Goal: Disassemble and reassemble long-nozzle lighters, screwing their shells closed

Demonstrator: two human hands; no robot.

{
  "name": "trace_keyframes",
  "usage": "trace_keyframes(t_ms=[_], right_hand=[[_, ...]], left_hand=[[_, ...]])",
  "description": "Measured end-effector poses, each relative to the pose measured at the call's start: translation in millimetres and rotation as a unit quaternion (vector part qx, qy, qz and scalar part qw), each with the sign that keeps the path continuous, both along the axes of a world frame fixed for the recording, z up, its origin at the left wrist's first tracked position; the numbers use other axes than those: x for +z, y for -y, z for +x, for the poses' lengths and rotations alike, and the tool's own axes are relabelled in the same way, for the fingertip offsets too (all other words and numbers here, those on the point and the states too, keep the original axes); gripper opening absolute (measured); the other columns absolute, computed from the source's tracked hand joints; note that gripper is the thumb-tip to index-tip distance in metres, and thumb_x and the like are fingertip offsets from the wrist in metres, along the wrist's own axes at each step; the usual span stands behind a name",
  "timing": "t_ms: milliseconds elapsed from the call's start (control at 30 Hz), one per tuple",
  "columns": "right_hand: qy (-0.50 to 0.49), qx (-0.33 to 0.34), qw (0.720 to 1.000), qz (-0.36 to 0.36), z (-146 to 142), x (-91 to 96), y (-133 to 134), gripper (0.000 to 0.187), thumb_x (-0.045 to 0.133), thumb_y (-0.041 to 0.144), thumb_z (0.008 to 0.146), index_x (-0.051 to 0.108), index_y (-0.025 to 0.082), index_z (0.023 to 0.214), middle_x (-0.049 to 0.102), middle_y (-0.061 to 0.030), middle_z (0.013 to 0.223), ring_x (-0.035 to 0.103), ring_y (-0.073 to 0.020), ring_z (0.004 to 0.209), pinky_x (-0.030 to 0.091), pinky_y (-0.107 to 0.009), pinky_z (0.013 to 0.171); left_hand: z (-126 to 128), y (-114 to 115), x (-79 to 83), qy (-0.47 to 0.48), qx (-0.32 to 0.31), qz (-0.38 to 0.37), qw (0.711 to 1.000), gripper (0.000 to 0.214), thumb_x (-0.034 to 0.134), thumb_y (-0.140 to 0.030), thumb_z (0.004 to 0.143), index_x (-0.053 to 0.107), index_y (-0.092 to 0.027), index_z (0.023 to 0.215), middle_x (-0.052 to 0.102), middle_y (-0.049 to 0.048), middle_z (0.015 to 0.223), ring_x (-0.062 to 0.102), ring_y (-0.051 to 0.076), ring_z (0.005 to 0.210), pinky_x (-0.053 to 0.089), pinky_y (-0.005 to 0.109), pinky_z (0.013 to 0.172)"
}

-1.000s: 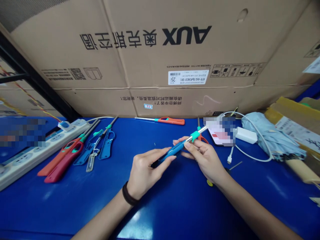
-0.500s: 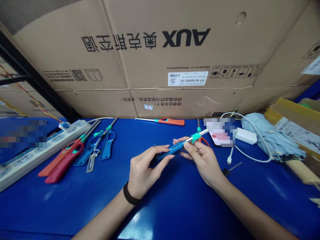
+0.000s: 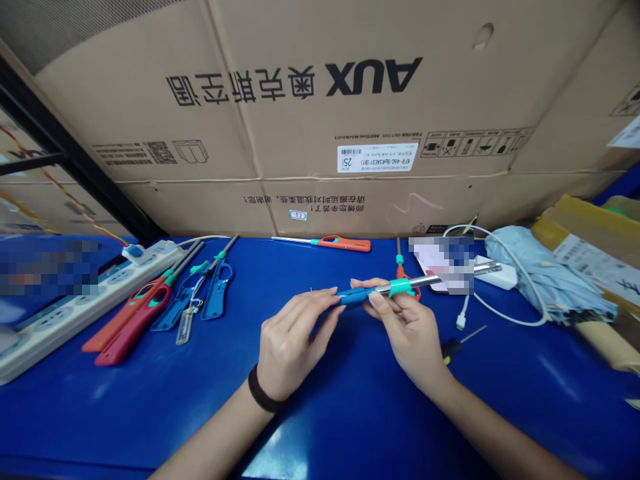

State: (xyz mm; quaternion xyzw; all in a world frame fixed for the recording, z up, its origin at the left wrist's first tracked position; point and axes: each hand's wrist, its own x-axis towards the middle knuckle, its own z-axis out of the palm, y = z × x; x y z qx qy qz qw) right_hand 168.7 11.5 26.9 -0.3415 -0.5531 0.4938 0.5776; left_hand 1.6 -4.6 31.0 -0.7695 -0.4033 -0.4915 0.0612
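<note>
Item: blue-handled utility lighter, held level at 12 o'clock from my wrists, steel barrel pointing toward 3 o'clock. My left hand closes its fingertips on the handle; my right hand pinches almost shut at the teal collar. Two separated holds keep it steady, clear of the blue bench. The handle's end is probably tucked behind my left fingers

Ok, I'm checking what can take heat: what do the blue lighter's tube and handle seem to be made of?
The tube looks like polished steel, going by its bright streaky shine, though the exact metal can't be told. The handle looks like smooth, glossy moulded plastic in solid blue.
</note>
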Motion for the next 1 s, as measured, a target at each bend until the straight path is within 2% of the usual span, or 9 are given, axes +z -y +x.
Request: trace_keyframes(t_ms=[100, 233, 400, 633, 833, 1000], right_hand=[[0.001, 0.008, 1.0, 0.002, 0.4, 2.4, -1.0, 0.02, 0.058, 0.029, 0.088, 0.067, 0.02, 0.104, 0.071, -0.0056, 0.107, 0.067, -0.0188, 0.099, 0.054, -0.031, 0.091], [-0.032, 0.014, 0.999, -0.009, -0.9, 6.6, -0.9, 0.023, 0.057, 0.029, 0.088, 0.067, 0.022, 0.108, 0.071, -0.0053, 0.107, 0.067, -0.0184, 0.099, 0.056, -0.031, 0.089], [-0.043, 0.018, 0.999, -0.006, -0.7, 6.6, 0.8, 0.026, 0.058, 0.028, 0.088, 0.065, 0.024, 0.113, 0.07, -0.0042, 0.11, 0.066, -0.0177, 0.101, 0.055, -0.031, 0.09], [-0.014, 0.003, 1.0, 0.007, 0.5, 5.2, 1.3, 0.027, 0.057, 0.028, 0.089, 0.065, 0.023, 0.114, 0.069, -0.005, 0.111, 0.066, -0.0181, 0.101, 0.055, -0.03, 0.089], [0.015, -0.006, 1.0, 0.017, 1.4, 4.5, 4.4, 0.029, 0.057, 0.029, 0.088, 0.064, 0.021, 0.115, 0.069, -0.0063, 0.111, 0.066, -0.0197, 0.1, 0.054, -0.033, 0.091], [0.027, -0.013, 1.0, 0.007, 0.9, 5.1, 4.4, 0.028, 0.057, 0.031, 0.088, 0.065, 0.02, 0.113, 0.069, -0.0067, 0.111, 0.066, -0.0204, 0.101, 0.053, -0.035, 0.093]], left_hand=[[0.0, -1.4, 0.5, 0.025, -0.017, -0.006, 1.0, 0.022, 0.072, -0.007, 0.074, 0.067, -0.015, 0.094, 0.073, 0.0049, 0.095, 0.068, 0.015, 0.089, 0.055, 0.025, 0.082], [-0.8, -2.9, -1.1, 0.029, -0.025, 0.064, 0.997, 0.03, 0.073, -0.002, 0.071, 0.068, -0.015, 0.098, 0.074, 0.0044, 0.095, 0.07, 0.016, 0.088, 0.056, 0.026, 0.083], [-1.6, -2.9, -0.1, 0.014, -0.015, 0.083, 0.996, 0.031, 0.074, -0.002, 0.07, 0.069, -0.014, 0.098, 0.074, 0.0055, 0.096, 0.07, 0.016, 0.087, 0.056, 0.026, 0.082], [-2.6, -2.6, 2.1, 0.009, -0.009, 0.05, 0.999, 0.027, 0.073, -0.004, 0.072, 0.067, -0.014, 0.096, 0.073, 0.0056, 0.094, 0.068, 0.014, 0.086, 0.055, 0.024, 0.081], [-2.4, -2.3, -0.5, -0.007, -0.001, 0.017, 1.0, 0.027, 0.07, -0.009, 0.076, 0.065, -0.017, 0.102, 0.071, 0.0054, 0.098, 0.066, 0.014, 0.089, 0.054, 0.026, 0.081], [-1.9, -3.0, 0.7, 0.049, -0.024, -0.037, 0.998, 0.022, 0.069, -0.012, 0.077, 0.067, -0.019, 0.098, 0.072, 0.0052, 0.098, 0.068, 0.017, 0.089, 0.055, 0.028, 0.083]])
